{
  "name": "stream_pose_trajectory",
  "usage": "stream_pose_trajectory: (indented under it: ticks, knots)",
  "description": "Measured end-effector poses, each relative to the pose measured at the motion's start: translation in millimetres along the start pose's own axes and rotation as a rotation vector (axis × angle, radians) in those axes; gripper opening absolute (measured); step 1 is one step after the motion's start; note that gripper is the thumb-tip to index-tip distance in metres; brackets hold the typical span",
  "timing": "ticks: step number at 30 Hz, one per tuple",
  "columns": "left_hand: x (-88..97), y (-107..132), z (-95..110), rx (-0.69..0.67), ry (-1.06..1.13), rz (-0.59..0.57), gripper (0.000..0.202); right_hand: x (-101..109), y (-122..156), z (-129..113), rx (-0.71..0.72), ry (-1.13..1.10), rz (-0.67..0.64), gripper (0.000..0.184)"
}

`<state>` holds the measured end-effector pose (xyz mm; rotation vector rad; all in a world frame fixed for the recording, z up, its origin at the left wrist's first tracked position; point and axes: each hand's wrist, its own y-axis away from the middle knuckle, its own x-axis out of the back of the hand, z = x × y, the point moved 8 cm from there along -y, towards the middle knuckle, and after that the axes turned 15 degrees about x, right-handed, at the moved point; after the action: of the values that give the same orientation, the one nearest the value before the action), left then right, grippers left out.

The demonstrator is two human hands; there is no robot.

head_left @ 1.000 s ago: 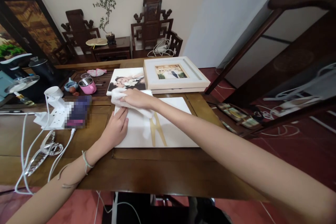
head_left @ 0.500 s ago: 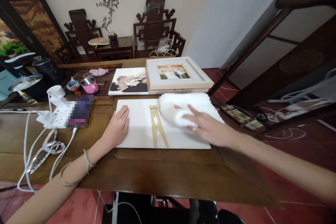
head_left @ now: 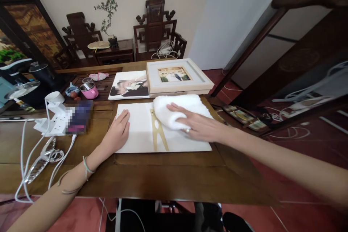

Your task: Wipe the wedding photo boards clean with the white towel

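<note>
A white rectangular board (head_left: 136, 141) lies flat on the wooden table (head_left: 152, 181), with a gold easel stand (head_left: 157, 128) lengthwise on its surface. My left hand (head_left: 119, 130) rests flat on the board's left edge, fingers stretched out and holding nothing. A fluffy white towel (head_left: 168, 110) covers the board's upper right part and the top of the stand. On the towel lies my right hand (head_left: 194, 123), gripping a fold of it against the board; some of its fingers are hidden by the cloth.
Behind the board are a photo panel (head_left: 129, 87) and a thick framed picture (head_left: 178, 83). To the left lie a power strip (head_left: 58, 123) with white cables, a phone (head_left: 78, 116), a shiny hair claw (head_left: 45, 159) and a pink cup (head_left: 89, 90).
My right hand has moved the towel a little to the left, over the top of the gold stand. My left hand stays on the board. The whole view has shifted slightly.
</note>
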<state>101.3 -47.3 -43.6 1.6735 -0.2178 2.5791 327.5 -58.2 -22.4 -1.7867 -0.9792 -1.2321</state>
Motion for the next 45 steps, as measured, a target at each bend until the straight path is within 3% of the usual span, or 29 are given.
stream_pose_trajectory:
  ticks: [3,5,12,15,18,23,26,29,35,38,41,45]
  knots:
    - [0.0,0,0,-0.001,-0.011,-0.006,0.046,2,-14,19,-0.082,0.091,-0.004,0.038]
    - [-0.4,0,0,0.000,-0.019,-0.009,0.047,1,-17,15,-0.100,0.165,-0.019,0.041]
    - [-1.4,0,0,0.001,-0.029,-0.008,0.047,-16,18,-60,-0.036,0.119,-0.051,0.034]
    - [-1.1,0,1,0.004,-0.029,-0.006,0.046,-18,34,-80,-0.018,0.063,-0.066,0.034]
    - [-1.1,0,1,0.001,-0.034,-0.004,0.046,-13,33,-67,-0.052,0.005,-0.098,0.043]
    - [-1.7,0,1,-0.011,-0.033,-0.010,0.046,-3,-1,-11,-0.163,0.017,-0.162,0.056]
    - [-1.3,0,1,-0.014,-0.025,-0.004,0.046,-1,-16,7,-0.179,0.041,-0.172,0.064]
    - [-1.2,0,1,-0.012,-0.026,-0.005,0.046,-5,-11,-5,-0.124,0.061,-0.159,0.061]
    - [-2.5,0,2,-0.006,-0.052,-0.016,0.047,-16,27,-74,-0.069,-0.023,-0.121,0.055]
    - [-2.3,0,2,-0.006,-0.050,-0.007,0.046,-14,38,-91,-0.081,-0.094,-0.094,0.046]
    - [-2.0,0,2,-0.006,-0.051,-0.005,0.047,-4,36,-76,-0.115,-0.108,-0.058,0.050]
    - [-1.2,1,3,-0.008,-0.044,-0.014,0.046,0,13,-25,-0.135,-0.067,-0.129,0.058]
